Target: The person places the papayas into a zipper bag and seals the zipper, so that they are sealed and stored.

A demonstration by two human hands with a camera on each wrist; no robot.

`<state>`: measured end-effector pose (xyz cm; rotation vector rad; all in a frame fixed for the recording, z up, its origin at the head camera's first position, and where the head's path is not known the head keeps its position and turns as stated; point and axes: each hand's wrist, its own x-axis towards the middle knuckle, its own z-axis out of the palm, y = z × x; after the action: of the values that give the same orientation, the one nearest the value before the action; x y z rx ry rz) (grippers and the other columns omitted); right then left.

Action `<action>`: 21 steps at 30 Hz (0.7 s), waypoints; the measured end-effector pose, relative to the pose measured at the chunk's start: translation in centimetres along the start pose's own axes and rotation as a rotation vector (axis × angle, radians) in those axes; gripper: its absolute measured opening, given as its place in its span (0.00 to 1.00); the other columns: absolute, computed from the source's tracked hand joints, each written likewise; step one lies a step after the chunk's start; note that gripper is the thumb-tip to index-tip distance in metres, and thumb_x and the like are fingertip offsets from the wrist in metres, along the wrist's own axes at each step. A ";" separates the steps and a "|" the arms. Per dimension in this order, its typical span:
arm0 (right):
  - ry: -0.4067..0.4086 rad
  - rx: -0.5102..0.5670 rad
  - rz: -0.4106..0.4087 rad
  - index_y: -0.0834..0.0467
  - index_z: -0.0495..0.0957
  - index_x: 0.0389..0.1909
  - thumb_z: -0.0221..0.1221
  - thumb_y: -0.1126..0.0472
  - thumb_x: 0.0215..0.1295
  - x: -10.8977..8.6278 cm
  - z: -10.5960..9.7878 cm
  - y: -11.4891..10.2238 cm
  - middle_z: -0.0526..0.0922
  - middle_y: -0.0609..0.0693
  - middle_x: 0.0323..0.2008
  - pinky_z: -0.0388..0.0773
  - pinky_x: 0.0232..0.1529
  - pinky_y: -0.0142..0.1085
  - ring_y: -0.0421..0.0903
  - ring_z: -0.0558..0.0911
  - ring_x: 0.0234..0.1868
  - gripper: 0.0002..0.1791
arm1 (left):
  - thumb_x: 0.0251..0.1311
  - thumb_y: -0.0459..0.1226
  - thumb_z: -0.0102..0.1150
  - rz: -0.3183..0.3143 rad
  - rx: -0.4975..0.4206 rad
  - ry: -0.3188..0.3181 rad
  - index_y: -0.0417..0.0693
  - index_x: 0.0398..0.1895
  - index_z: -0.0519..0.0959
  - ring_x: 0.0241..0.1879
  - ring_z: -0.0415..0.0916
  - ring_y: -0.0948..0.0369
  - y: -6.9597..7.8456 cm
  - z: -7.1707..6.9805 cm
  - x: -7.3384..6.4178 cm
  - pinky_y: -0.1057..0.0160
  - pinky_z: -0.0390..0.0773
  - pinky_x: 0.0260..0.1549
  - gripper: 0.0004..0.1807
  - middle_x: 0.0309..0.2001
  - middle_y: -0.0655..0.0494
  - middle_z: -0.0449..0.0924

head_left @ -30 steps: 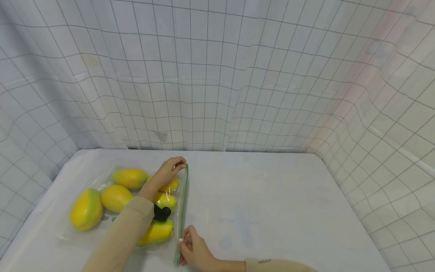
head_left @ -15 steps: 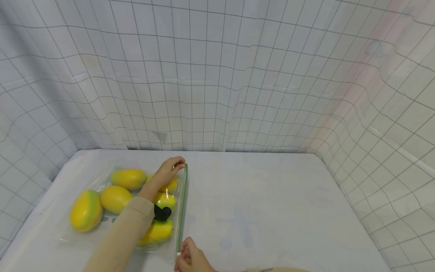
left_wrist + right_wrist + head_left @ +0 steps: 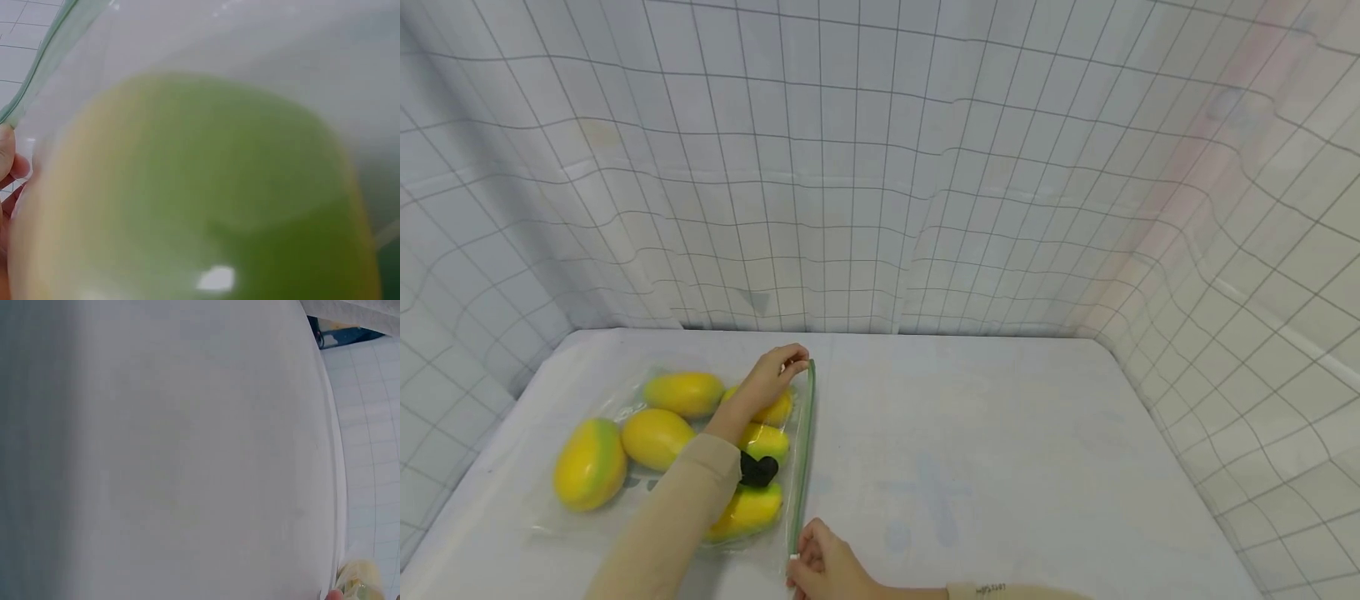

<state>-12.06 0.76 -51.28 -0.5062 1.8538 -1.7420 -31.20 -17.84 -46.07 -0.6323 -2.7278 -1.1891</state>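
Observation:
A clear plastic slider bag (image 3: pixel 550 518) lies flat with several yellow-green mangoes (image 3: pixel 657 439) inside. Its green zip strip (image 3: pixel 806 433) runs along the right edge. My left hand (image 3: pixel 767 379) pinches the far end of that strip, its forearm crossing over the bag and hiding part of the fruit. At the near end my right hand (image 3: pixel 835 571) pinches the strip by the small white slider (image 3: pixel 794 557). In the left wrist view a mango (image 3: pixel 187 175) fills most of the picture under the film, with left fingertips (image 3: pixel 6 150) at the strip.
The bag rests on the left part of a white-covered table (image 3: pixel 1000 450). White grid-patterned curtains (image 3: pixel 880 167) enclose the back and both sides. A black wrist camera (image 3: pixel 756 471) hangs under the left cuff, over the bag.
My right hand has slid the white slider along the strip toward the near end, then stayed almost still over the last half second. The left hand keeps its place.

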 end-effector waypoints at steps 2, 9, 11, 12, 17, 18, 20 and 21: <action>0.024 -0.012 0.032 0.59 0.63 0.36 0.52 0.65 0.62 0.4 -0.4 -0.4 0.75 0.45 0.21 0.70 0.18 0.24 0.33 0.73 0.16 0.07 | 0.64 0.32 0.47 0.001 -0.008 0.006 0.41 0.36 0.72 0.33 0.65 0.55 0.0 0.0 0.0 0.56 0.67 0.36 0.03 0.33 0.50 0.73; 0.250 -0.140 -0.044 0.59 0.61 0.47 0.54 0.65 0.60 4.1 -2.4 -2.0 0.74 0.45 0.27 0.70 0.20 0.26 0.35 0.73 0.18 0.16 | 0.64 0.32 0.48 0.018 0.009 0.018 0.41 0.36 0.72 0.33 0.65 0.56 0.0 0.1 -0.1 0.57 0.67 0.35 0.04 0.33 0.50 0.72; 0.300 -0.171 -0.072 0.60 0.62 0.50 0.53 0.65 0.60 5.4 -3.1 -2.3 0.74 0.47 0.29 0.70 0.20 0.26 0.36 0.73 0.18 0.18 | 0.63 0.32 0.48 0.013 0.005 0.018 0.41 0.36 0.72 0.33 0.65 0.55 -0.1 0.1 -0.1 0.57 0.67 0.35 0.04 0.33 0.50 0.73; 0.316 -0.185 -0.082 0.60 0.62 0.52 0.53 0.66 0.60 5.9 -3.5 -2.5 0.74 0.48 0.30 0.70 0.21 0.26 0.36 0.73 0.18 0.19 | 0.63 0.32 0.48 0.011 0.003 0.018 0.41 0.36 0.72 0.33 0.65 0.55 -0.1 0.1 -0.1 0.56 0.68 0.36 0.04 0.33 0.49 0.73; 0.322 -0.159 -0.115 0.65 0.63 0.56 0.53 0.68 0.61 7.6 -4.7 -4.1 0.73 0.54 0.33 0.77 0.23 0.36 0.51 0.77 0.21 0.22 | 0.63 0.33 0.48 0.025 0.003 0.025 0.41 0.36 0.73 0.33 0.66 0.56 -0.2 0.1 -0.1 0.57 0.68 0.35 0.04 0.34 0.49 0.74; 0.314 -0.151 -0.120 0.66 0.62 0.57 0.53 0.68 0.61 7.7 -4.8 -4.5 0.73 0.56 0.34 0.78 0.24 0.39 0.54 0.77 0.22 0.22 | 0.63 0.33 0.48 0.028 0.005 0.029 0.41 0.36 0.73 0.33 0.66 0.56 -0.3 0.1 -0.1 0.57 0.68 0.35 0.04 0.33 0.49 0.74; 0.301 -0.141 -0.120 0.68 0.62 0.57 0.53 0.69 0.61 7.8 -5.0 -5.2 0.73 0.57 0.34 0.78 0.25 0.40 0.56 0.77 0.23 0.23 | 0.63 0.33 0.48 0.034 0.007 0.037 0.41 0.35 0.73 0.32 0.66 0.56 -0.3 0.2 -0.1 0.57 0.68 0.35 0.04 0.33 0.50 0.74; 0.298 -0.141 -0.120 0.68 0.62 0.57 0.53 0.69 0.61 7.8 -5.0 -5.5 0.73 0.57 0.34 0.78 0.25 0.38 0.55 0.78 0.24 0.23 | 0.63 0.33 0.48 0.035 0.008 0.038 0.41 0.35 0.73 0.32 0.65 0.56 -0.3 0.2 -0.1 0.57 0.68 0.35 0.04 0.33 0.50 0.74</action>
<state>-21.74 -0.55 -46.74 -0.4378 2.2064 -1.8550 -31.26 -17.93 -46.41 -0.6465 -2.6776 -1.1691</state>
